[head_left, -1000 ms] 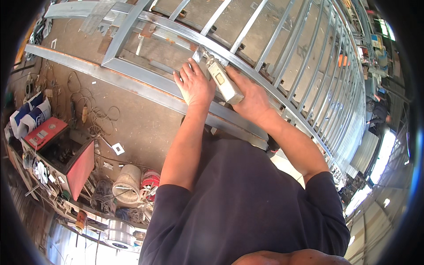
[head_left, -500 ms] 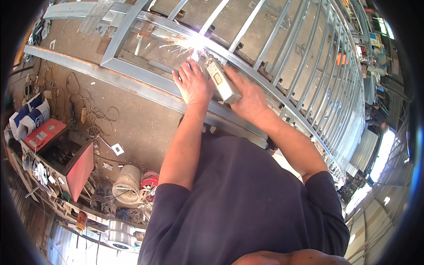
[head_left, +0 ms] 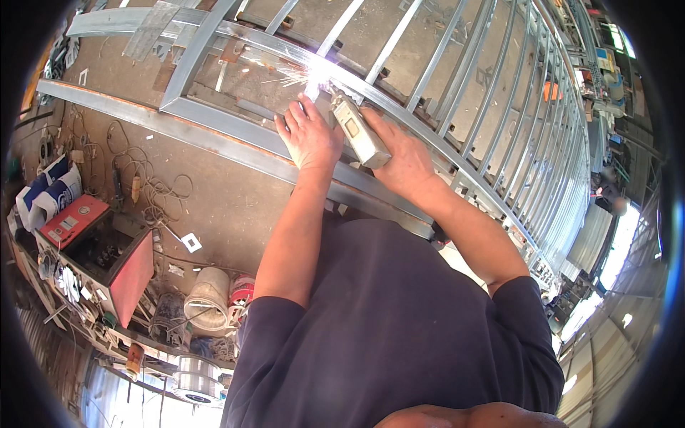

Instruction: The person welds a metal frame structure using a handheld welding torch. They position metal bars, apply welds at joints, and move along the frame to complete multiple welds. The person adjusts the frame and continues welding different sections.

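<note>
In my right hand (head_left: 405, 153) is a boxy, metal-coloured handheld welding gun (head_left: 360, 132), its nozzle pointing up and left at a steel rail (head_left: 292, 51). White-violet glare and sparks hide the exact spot where the nozzle meets the metal. Just left of the gun, my left hand (head_left: 314, 139) grips a short shiny metal bar (head_left: 312, 90) below the rail, fingers bent around it. The hand covers the bar's lower part. Under both hands runs a grey steel frame tube (head_left: 235, 127), rusty along one edge. Evenly spaced upright bars (head_left: 392, 46) extend from the rail's far side.
The barred frame curves away to the right. An open-topped red machine case (head_left: 132, 282), a pale bucket (head_left: 207, 299) and a wire spool (head_left: 196, 378) stand at lower left. Cables (head_left: 146, 175) lie on the floor. Someone else (head_left: 609, 189) is at the far right.
The spark spray has become smaller and duller. The gun and both hands hold nearly the same place along the rail, and the view has shifted slightly.
</note>
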A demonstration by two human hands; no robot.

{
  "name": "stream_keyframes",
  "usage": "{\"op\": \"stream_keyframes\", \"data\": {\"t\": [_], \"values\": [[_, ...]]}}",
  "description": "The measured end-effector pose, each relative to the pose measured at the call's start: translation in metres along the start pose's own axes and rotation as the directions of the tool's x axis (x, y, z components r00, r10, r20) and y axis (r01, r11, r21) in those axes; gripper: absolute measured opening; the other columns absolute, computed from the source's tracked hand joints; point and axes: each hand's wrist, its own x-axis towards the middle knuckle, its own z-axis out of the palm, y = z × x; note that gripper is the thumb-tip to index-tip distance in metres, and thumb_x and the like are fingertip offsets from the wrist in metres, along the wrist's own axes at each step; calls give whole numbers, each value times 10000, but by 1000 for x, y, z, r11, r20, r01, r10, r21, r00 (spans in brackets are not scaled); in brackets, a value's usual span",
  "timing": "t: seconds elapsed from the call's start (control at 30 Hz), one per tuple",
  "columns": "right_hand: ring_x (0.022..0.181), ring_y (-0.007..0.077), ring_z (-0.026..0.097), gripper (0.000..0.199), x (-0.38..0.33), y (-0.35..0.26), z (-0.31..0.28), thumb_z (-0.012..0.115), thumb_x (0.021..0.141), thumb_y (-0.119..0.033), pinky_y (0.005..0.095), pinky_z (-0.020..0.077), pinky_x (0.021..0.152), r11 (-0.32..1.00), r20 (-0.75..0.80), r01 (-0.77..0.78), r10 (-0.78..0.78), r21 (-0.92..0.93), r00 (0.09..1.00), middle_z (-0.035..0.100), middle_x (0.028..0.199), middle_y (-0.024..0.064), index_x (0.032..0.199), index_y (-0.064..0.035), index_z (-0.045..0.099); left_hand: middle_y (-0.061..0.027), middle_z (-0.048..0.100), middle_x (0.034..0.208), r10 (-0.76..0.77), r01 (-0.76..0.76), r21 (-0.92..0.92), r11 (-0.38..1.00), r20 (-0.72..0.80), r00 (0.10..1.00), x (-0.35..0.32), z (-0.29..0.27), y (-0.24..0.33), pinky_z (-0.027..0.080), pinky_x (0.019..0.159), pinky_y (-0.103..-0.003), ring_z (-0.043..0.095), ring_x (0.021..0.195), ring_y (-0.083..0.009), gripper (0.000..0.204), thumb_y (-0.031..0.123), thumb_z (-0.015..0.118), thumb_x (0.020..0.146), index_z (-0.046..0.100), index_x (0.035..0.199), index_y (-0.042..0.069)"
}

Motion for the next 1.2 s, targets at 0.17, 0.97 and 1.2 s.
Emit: {"op": "stream_keyframes", "data": {"t": [0.17, 0.97, 1.2], "values": [[1057, 454, 704, 913, -7, 3, -2, 760, 806, -86, 516, 600, 904, 996, -42, 52, -49, 74, 998, 691, 1295, 178, 1626, -260, 399, -203, 451, 1546, 12, -11, 4, 1000, -42, 999, 0, 4, -1, 120, 1300, -580, 430, 1477, -358, 929, 358, 703, 902, 296, 1646, -21], [1029, 441, 701, 989, -67, 42, 6, 796, 815, -116, 498, 597, 858, 997, 31, -73, 73, -15, 997, 677, 1314, 148, 1667, -283, 322, -229, 445, 1584, 19, -15, 66, 998, -62, 998, -2, 8, 0, 143, 1305, -556, 397, 1513, -332, 1132, 712, 693, 894, 305, 1646, -41], [1027, 443, 705, 1010, -67, 37, 5, 798, 804, -109, 496, 604, 855, 994, 42, -106, 108, -34, 993, 674, 1319, 152, 1666, -304, 308, -221, 505, 1516, 49, -40, 63, 997, -153, 987, 0, 16, -2, 175, 1302, -571, 482, 1445, -333, 1128, 689, 723, 860, 359, 1614, -68]]}}
